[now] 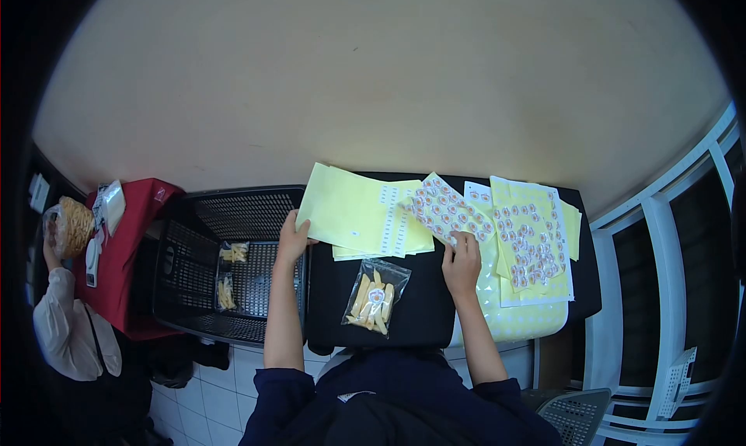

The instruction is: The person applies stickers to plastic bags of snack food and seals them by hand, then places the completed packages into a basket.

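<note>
My left hand (292, 240) is closed on the left edge of a yellow label sheet (342, 201), which carries columns of small printed labels on its right part. My right hand (464, 261) pinches the lower edge of a sheet of round stickers (444, 207); whether a loose sticker is between the fingertips is too small to tell. This sheet overlaps the yellow one's right side. Between my forearms, a clear bag of pale yellow sticks (373, 300) lies flat on the black-covered table (423, 290), with a round sticker on its front.
More sticker sheets (532, 236) are piled at the right, over a yellow polka-dot surface (513, 322). A black basket (256, 279) at the left holds small bags (225, 290). Beyond it, a person (66, 322) at a red-covered table (136, 252) holds a bag of snacks (74, 227).
</note>
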`<state>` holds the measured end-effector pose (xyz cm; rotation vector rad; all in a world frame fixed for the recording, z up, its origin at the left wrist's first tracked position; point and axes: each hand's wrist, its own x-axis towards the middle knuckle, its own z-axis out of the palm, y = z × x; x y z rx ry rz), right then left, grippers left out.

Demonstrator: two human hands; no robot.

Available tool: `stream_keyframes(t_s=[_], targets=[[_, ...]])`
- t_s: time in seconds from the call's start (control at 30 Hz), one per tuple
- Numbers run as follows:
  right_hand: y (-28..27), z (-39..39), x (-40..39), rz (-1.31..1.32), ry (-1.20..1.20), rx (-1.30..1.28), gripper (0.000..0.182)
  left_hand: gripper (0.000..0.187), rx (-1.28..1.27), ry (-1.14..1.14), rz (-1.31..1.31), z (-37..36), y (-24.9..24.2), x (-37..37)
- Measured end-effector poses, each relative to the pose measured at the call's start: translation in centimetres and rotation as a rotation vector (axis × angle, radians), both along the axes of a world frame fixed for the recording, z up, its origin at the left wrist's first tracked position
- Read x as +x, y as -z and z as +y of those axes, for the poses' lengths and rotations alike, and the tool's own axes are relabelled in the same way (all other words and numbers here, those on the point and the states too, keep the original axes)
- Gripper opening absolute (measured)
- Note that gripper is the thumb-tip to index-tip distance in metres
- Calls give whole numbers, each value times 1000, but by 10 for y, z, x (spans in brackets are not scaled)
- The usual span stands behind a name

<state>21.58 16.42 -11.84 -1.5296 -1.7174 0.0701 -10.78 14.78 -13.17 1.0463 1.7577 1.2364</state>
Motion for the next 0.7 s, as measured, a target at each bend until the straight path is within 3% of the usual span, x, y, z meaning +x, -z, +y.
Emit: stream_keyframes(t_s=[0.07,0.17,0.33,0.53,0.7], targets=[[4,2,5,-164,-223,59,13,27,50,11,-161,-1,5,-9],[9,4,-3,-266,-320,-39,15,26,24,-10,-227,-7,-1,-15],[-3,9,-26,-276,-535,-149,15,29,-12,-41,-439,-13,8,-26],[-9,22,-39,-248,-621,-150,38,28,-86,-83,-510,-13,8,-25],[-1,34,-43,-245,-614,-211,46,33,-253,-7,-479,-8,-4,-15]])
